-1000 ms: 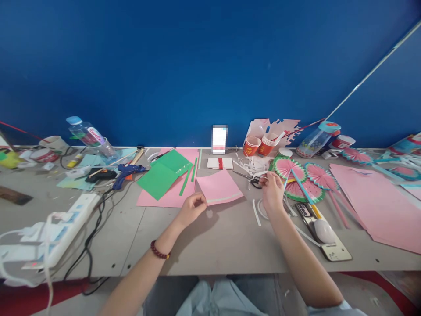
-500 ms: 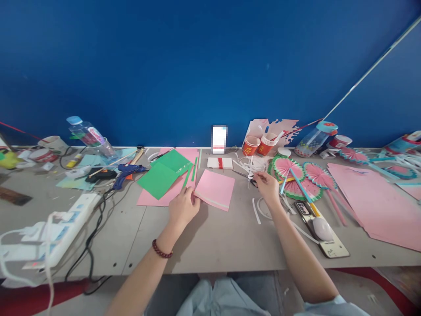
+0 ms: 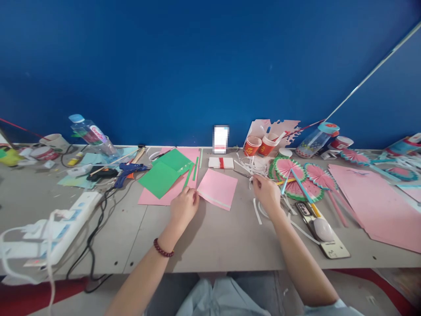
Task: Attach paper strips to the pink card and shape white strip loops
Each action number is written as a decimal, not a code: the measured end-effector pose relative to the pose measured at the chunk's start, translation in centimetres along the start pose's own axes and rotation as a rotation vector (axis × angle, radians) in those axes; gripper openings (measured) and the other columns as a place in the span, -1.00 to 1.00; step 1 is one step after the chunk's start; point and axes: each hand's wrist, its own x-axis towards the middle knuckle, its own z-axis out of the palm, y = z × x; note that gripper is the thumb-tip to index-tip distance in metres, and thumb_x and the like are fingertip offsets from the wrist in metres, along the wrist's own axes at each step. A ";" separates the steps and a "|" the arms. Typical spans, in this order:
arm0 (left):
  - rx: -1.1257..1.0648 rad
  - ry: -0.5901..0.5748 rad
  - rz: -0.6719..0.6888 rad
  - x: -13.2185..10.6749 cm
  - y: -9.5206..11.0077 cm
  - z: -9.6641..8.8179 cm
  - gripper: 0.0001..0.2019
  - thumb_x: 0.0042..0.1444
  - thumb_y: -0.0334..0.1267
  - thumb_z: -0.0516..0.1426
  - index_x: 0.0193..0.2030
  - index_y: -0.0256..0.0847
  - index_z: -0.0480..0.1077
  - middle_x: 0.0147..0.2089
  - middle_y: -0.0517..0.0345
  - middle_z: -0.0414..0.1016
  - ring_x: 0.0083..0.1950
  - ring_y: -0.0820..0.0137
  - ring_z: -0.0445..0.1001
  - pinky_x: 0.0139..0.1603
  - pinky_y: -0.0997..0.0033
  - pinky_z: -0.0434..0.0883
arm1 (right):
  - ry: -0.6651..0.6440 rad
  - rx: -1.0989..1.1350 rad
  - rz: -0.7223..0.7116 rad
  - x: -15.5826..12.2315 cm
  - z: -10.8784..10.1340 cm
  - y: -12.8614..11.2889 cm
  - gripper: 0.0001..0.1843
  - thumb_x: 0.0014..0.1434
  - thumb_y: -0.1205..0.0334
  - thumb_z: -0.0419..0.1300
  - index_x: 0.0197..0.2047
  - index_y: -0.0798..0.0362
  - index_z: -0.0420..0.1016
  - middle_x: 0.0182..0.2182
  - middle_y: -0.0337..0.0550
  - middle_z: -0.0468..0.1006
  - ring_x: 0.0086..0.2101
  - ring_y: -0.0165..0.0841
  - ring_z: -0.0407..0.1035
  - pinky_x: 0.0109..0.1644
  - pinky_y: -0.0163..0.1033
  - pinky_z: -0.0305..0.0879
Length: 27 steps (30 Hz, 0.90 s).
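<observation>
My left hand pinches the left corner of a pink square sheet of paper, which has a pale strip along its near edge. The sheet lies on the table. Over to the right, my right hand is closed at the handles of a pair of scissors; its fingers cover most of the handles, and the blades point left. White paper strips lie around that hand. Green paper sheets and narrow green strips rest on pink paper beyond my left hand.
Pleated watermelon fans, a phone with a white mouse and pink sheets lie right. Red cups stand behind. A blue glue gun, power strip and tilted bottle are left.
My right hand has moved slightly and now covers the scissors' handles, which partly showed before. My left hand stays at the pink sheet's corner. The whole view has shifted a little.
</observation>
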 end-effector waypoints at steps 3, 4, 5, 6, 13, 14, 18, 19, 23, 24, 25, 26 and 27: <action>-0.068 -0.037 0.041 -0.1 0.2 0.0 -0.78 0.21 -0.23 -0.02 -0.29 -0.15 0.45 -0.24 0.11 0.46 -0.37 0.39 0.43 -0.46 0.43 0.13 | -0.102 0.064 -0.278 -0.8 0.9 -1.2 -0.57 0.06 0.47 -0.02 -0.09 0.04 0.54 -0.18 -0.05 0.60 -0.18 -0.22 0.42 -0.08 -0.16 0.25; -0.085 -0.050 0.056 -0.2 0.3 0.0 -0.78 0.20 -0.24 -0.01 -0.31 -0.15 0.45 -0.25 0.12 0.46 -0.36 0.39 0.44 -0.45 0.43 0.14 | -0.155 0.093 -0.363 -1.1 1.2 -1.7 -0.56 0.05 0.50 -0.03 -0.09 0.04 0.53 -0.16 -0.06 0.59 -0.15 -0.23 0.41 -0.06 -0.16 0.25; -0.098 -0.060 0.070 -0.2 0.3 0.1 -0.78 0.19 -0.25 -0.01 -0.33 -0.15 0.45 -0.26 0.12 0.45 -0.36 0.40 0.44 -0.44 0.44 0.15 | -0.184 0.104 -0.398 -1.5 1.6 -2.2 -0.58 0.05 0.51 -0.02 -0.12 0.04 0.53 -0.17 -0.06 0.58 -0.14 -0.23 0.39 -0.06 -0.16 0.24; -0.108 -0.065 0.084 -0.3 0.4 0.2 -0.78 0.19 -0.25 -0.01 -0.34 -0.15 0.44 -0.27 0.13 0.45 -0.36 0.40 0.44 -0.43 0.44 0.16 | -0.208 0.097 -0.429 -1.8 2.0 -2.7 -0.63 0.07 0.50 -0.01 -0.17 0.05 0.54 -0.18 -0.05 0.58 -0.15 -0.21 0.39 -0.07 -0.15 0.24; -0.124 -0.106 0.168 -0.5 0.5 0.8 -0.79 0.19 -0.25 -0.01 -0.40 -0.16 0.39 -0.31 0.13 0.45 -0.37 0.39 0.43 -0.44 0.42 0.14 | -0.348 0.060 -0.429 -2.6 3.2 -3.1 -0.65 0.01 0.60 -0.02 -0.42 0.02 0.49 -0.40 -0.12 0.52 -0.31 -0.31 0.36 -0.26 -0.30 0.22; -0.120 -0.110 0.171 -0.5 0.5 0.8 -0.78 0.19 -0.25 -0.01 -0.41 -0.16 0.39 -0.31 0.13 0.45 -0.38 0.39 0.43 -0.45 0.41 0.13 | -0.359 0.062 -0.420 -2.5 3.3 -2.9 -0.65 0.02 0.60 -0.03 -0.42 0.03 0.48 -0.40 -0.12 0.52 -0.31 -0.32 0.36 -0.27 -0.31 0.22; -0.120 -0.129 0.168 -0.4 0.6 0.7 -0.78 0.18 -0.23 -0.01 -0.43 -0.16 0.37 -0.32 0.13 0.46 -0.38 0.38 0.42 -0.45 0.41 0.14 | -0.361 0.098 -0.377 -2.0 3.5 -2.4 -0.65 0.01 0.59 -0.05 -0.43 0.05 0.48 -0.39 -0.09 0.52 -0.29 -0.31 0.37 -0.24 -0.30 0.24; -0.122 -0.139 0.162 -0.4 0.6 0.6 -0.79 0.18 -0.22 0.00 -0.44 -0.16 0.36 -0.32 0.13 0.46 -0.38 0.38 0.42 -0.44 0.40 0.15 | -0.357 0.108 -0.373 -2.0 3.5 -2.4 -0.66 0.01 0.58 -0.05 -0.44 0.05 0.48 -0.39 -0.09 0.52 -0.30 -0.31 0.36 -0.24 -0.30 0.24; -0.145 -0.112 0.144 -0.3 0.6 0.2 -0.84 0.15 -0.26 0.02 -0.39 -0.15 0.37 -0.29 0.11 0.46 -0.28 0.34 0.44 -0.37 0.40 0.25 | -0.331 0.171 -0.343 -1.8 3.7 -2.4 -0.68 -0.02 0.56 -0.05 -0.49 0.04 0.45 -0.45 -0.11 0.49 -0.34 -0.31 0.35 -0.26 -0.29 0.23; -0.164 -0.084 0.171 -0.3 0.6 0.1 -0.87 0.14 -0.29 0.02 -0.34 -0.15 0.39 -0.25 0.09 0.47 -0.21 0.32 0.44 -0.31 0.39 0.29 | -0.325 0.203 -0.331 -1.7 3.7 -2.3 -0.69 -0.03 0.55 -0.06 -0.50 0.04 0.44 -0.46 -0.12 0.48 -0.36 -0.32 0.35 -0.27 -0.29 0.23; -0.191 -0.061 0.220 -0.3 0.6 0.2 -0.87 0.12 -0.34 0.02 -0.27 -0.14 0.40 -0.20 0.08 0.48 -0.14 0.30 0.43 -0.24 0.37 0.32 | -0.319 0.242 -0.319 -1.7 3.7 -2.3 -0.69 -0.05 0.55 -0.07 -0.51 0.04 0.42 -0.48 -0.14 0.47 -0.39 -0.32 0.35 -0.28 -0.29 0.22; -0.221 -0.050 0.287 -0.3 0.6 0.3 -0.81 0.10 -0.39 0.02 -0.20 -0.14 0.40 -0.15 0.06 0.48 -0.08 0.28 0.42 -0.15 0.34 0.34 | -0.308 0.284 -0.306 -1.6 3.7 -2.2 -0.69 -0.06 0.54 -0.08 -0.52 0.04 0.41 -0.50 -0.15 0.45 -0.41 -0.33 0.34 -0.29 -0.29 0.22; -0.250 -0.054 0.357 -0.2 0.5 0.4 -0.74 0.07 -0.45 0.02 -0.14 -0.14 0.40 -0.10 0.05 0.48 -0.02 0.27 0.41 -0.07 0.30 0.34 | -0.292 0.324 -0.294 -1.6 3.7 -2.1 -0.70 -0.07 0.54 -0.10 -0.54 0.04 0.39 -0.52 -0.16 0.44 -0.44 -0.34 0.34 -0.30 -0.29 0.21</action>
